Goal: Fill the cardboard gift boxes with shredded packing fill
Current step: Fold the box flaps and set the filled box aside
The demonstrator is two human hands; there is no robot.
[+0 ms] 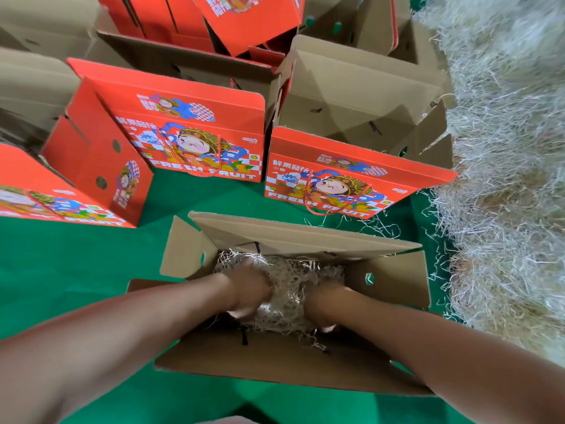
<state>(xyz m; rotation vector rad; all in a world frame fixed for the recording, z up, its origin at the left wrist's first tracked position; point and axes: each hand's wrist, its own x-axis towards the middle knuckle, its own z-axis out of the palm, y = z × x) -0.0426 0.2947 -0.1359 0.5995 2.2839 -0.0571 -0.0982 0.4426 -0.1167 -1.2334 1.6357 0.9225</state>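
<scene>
An open cardboard gift box stands on the green floor right in front of me, flaps spread outward. Pale shredded packing fill lies inside it. My left hand and my right hand are both down in the box, pressed into the fill with fingers curled into the strands. A big heap of the same shredded fill lies along the right side.
Behind the near box stand more red printed gift boxes: an empty open one at the right next to the heap, another at centre left, and one at the far left. Several more are stacked further back. Green floor shows to the left.
</scene>
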